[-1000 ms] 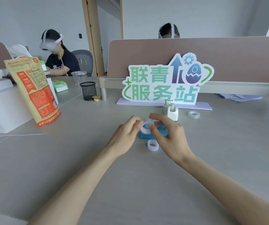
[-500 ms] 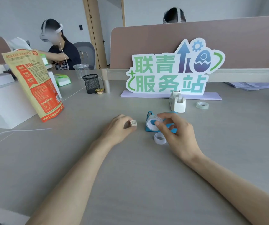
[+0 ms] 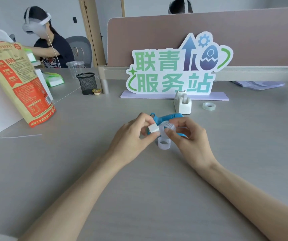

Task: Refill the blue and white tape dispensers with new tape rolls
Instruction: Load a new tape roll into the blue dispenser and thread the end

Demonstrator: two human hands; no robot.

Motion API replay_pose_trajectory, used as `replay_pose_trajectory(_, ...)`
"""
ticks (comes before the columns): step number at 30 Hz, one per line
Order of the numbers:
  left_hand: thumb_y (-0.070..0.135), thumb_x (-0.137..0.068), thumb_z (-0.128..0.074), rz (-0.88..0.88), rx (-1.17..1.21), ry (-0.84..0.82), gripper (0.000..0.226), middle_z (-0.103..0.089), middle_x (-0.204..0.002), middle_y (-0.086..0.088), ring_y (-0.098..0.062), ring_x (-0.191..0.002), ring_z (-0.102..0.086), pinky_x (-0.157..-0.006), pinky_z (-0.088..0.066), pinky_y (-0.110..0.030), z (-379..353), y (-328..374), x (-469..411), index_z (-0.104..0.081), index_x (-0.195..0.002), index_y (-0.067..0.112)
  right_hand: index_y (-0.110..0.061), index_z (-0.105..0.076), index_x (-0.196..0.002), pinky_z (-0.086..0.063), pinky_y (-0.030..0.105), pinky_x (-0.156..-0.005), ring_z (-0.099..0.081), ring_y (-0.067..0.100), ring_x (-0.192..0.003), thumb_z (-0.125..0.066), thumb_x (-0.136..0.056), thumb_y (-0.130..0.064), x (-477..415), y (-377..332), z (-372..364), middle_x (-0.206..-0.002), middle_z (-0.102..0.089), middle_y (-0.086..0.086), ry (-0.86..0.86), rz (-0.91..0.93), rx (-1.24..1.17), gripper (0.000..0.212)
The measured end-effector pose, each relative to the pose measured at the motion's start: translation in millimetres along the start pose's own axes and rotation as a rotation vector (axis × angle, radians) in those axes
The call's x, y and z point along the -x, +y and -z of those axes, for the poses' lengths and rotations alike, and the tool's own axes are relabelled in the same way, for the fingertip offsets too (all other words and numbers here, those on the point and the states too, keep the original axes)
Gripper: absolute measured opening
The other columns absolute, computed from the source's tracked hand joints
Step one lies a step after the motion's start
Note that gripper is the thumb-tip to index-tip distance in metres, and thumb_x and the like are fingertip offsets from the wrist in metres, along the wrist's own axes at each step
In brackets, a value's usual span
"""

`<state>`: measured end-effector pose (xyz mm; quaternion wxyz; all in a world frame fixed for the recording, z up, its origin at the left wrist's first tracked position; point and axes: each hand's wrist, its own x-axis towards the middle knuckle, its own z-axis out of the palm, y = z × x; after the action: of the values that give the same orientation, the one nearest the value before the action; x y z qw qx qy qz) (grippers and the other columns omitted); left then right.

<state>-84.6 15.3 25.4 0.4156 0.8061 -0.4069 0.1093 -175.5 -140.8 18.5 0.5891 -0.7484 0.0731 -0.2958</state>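
A small white spool core (image 3: 153, 129) is pinched in the left hand (image 3: 132, 134), just left of the tape roll (image 3: 167, 128) clamped in the right hand (image 3: 190, 136), above the blue dispenser (image 3: 167, 117) on the counter (image 3: 87, 162); its axis appears aimed at the roll's hole.

Probably office: desk partition (image 3: 209, 37), pen cup (image 3: 87, 83).
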Motion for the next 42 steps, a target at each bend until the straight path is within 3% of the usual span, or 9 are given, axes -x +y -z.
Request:
replay_pose_trajectory(6,0.044,-0.083,-0.065,-0.122,-0.127,0.051,0.024,-0.056,-0.078,0.024,-0.002,-0.079,-0.053,-0.072,-0.048,-0.029,0,-7,-1,-0.062,-0.098,0.026,-0.021,-0.069,-0.091,-0.057,0.046,-0.086,-0.071,0.02,-0.091,-0.071,-0.085,-0.017,-1,1,0,-0.093,-0.074,-0.003,-0.002,-0.04,-0.059,0.007)
replay_pose_trajectory(9,0.05,-0.083,-0.061,-0.191,-0.138,0.05,0.033,-0.057,-0.078,0.019,-0.004,-0.075,-0.053,-0.07,-0.05,-0.031,0,-11,-3,-0.068,-0.103,0.025,-0.018,-0.069,-0.092,-0.056,0.053,-0.085,-0.072,0.023,-0.089,-0.071,-0.086,-0.015,0,0,0,-0.094,-0.074,0.001,-0.012,-0.047,-0.09,0.007)
replay_pose_trajectory(14,0.051,-0.081,-0.061,-0.224,-0.123,0.084,0.044,-0.053,-0.075,0.015,-0.012,-0.073,-0.053,-0.064,-0.05,-0.036,-5,-12,-4,-0.072,-0.111,0.02,-0.01,-0.068,-0.095,-0.06,0.039,-0.08,-0.072,0.014,-0.076,-0.068,-0.087,-0.006,0,-3,0,-0.092,-0.072,0.004,-0.025,-0.085,-0.165,0.008)
replay_pose_trajectory(19,0.051,-0.083,-0.057,-0.26,-0.227,0.138,0.05,-0.064,-0.076,0.005,-0.011,-0.076,-0.046,-0.06,-0.05,-0.035,-10,-13,-7,-0.072,-0.116,0.016,-0.007,-0.068,-0.099,-0.06,0.03,-0.077,-0.072,0.016,-0.078,-0.069,-0.086,-0.006,0,-2,-1,-0.098,-0.072,0.009,-0.036,-0.096,-0.176,0.013)
replay_pose_trajectory(27,0.052,-0.086,-0.052,-0.295,-0.327,0.152,0.051,-0.062,-0.08,0.005,-0.012,-0.082,-0.047,-0.054,-0.049,-0.031,-10,-15,-6,-0.069,-0.118,0.016,-0.006,-0.067,-0.093,-0.053,0.014,-0.064,-0.07,0.006,-0.069,-0.071,-0.083,-0.001,1,-5,-2,-0.086,-0.071,-0.002,-0.058,-0.105,-0.181,0.012)
replay_pose_trajectory(33,0.05,-0.088,-0.051,-0.324,-0.363,0.149,0.051,-0.063,-0.082,0.003,-0.013,-0.083,-0.048,-0.054,-0.05,-0.034,-11,-14,-5,-0.068,-0.12,0.015,-0.004,-0.069,-0.091,-0.053,0.015,-0.063,-0.07,0.009,-0.071,-0.075,-0.081,-0.008,1,-6,-3,-0.087,-0.072,0.003,-0.033,-0.117,-0.175,0.013)
replay_pose_trajectory(37,0.055,-0.081,-0.055,-0.253,-0.294,0.107,0.056,-0.065,-0.087,0.009,-0.009,-0.086,-0.049,-0.062,-0.051,-0.033,-10,-12,-4,-0.065,-0.124,0.02,-0.004,-0.068,-0.093,-0.053,0.015,-0.064,-0.07,0.008,-0.073,-0.072,-0.082,-0.003,1,-5,-3,-0.088,-0.073,0.002,-0.037,-0.121,-0.164,0.012)
replay_pose_trajectory(40,0.056,-0.073,-0.067,-0.138,-0.145,0.058,0.06,-0.058,-0.079,0.017,0.003,-0.082,-0.048,-0.07,-0.044,-0.021,-9,-10,-4,-0.062,-0.124,0.024,-0.004,-0.069,-0.095,-0.056,0.019,-0.068,-0.071,0.01,-0.077,-0.072,-0.082,-0.004,1,-5,-2,-0.092,-0.075,0.004,-0.049,-0.127,-0.161,0.013)
replay_pose_trajectory(42,0.045,-0.071,-0.079,-0.036,-0.014,0.047,0.055,-0.049,-0.075,0.016,0.007,-0.077,-0.046,-0.069,-0.035,-0.01,-8,-9,-6,-0.064,-0.12,0.024,-0.004,-0.068,-0.096,-0.059,0.025,-0.074,-0.072,0.014,-0.078,-0.073,-0.082,-0.004,1,-5,-2,-0.095,-0.075,0.006,-0.046,-0.141,-0.167,0.015)
